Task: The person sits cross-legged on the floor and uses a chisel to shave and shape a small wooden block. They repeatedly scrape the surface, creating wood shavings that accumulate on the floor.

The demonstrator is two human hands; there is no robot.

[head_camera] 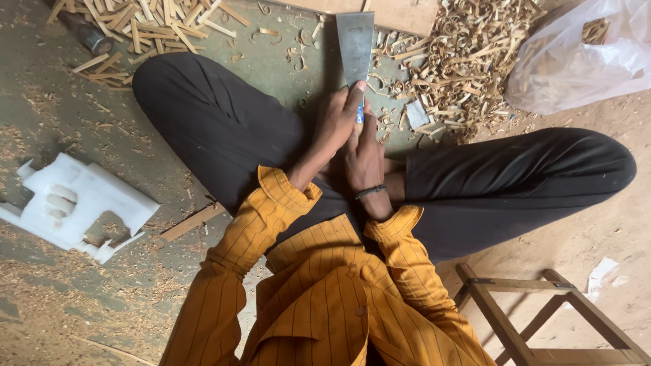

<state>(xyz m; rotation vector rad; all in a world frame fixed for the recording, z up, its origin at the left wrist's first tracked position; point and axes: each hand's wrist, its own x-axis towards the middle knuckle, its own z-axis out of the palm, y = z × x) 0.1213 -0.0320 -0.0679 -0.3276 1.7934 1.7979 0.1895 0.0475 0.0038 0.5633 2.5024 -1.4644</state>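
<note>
While the person sits cross-legged on the floor (81, 135), both hands meet in front of the knees around one tool. It is a flat metal scraper (355, 42) with a wide grey blade that points away from the body. The left hand (336, 122) is wrapped around the top of the handle, and one of its fingers (357, 89) lies along the bottom of the blade. The right hand (365, 159) sits just below and behind it, closed around the lower part of the handle. A dark band goes around that wrist. A bit of blue from the handle shows between the two hands.

A pile of curly wood shavings (461, 61) lies just past the blade on the right. A heap of small wood sticks (156, 24) lies at the top left. A white foam block (74, 203) lies well apart on the left, and a clear plastic bag (576, 61) is at the top right. Part of a wooden stool (536, 312) shows at the bottom right.

I think the blade could be the trouble here. The finger rests right on the metal, so if the hands push hard and the tool skids, that finger could slide onto the edge and get cut. The legs are close on both sides, so a slip sideways could hit a knee. Loose shavings underneath could make the tool slide too.
</note>
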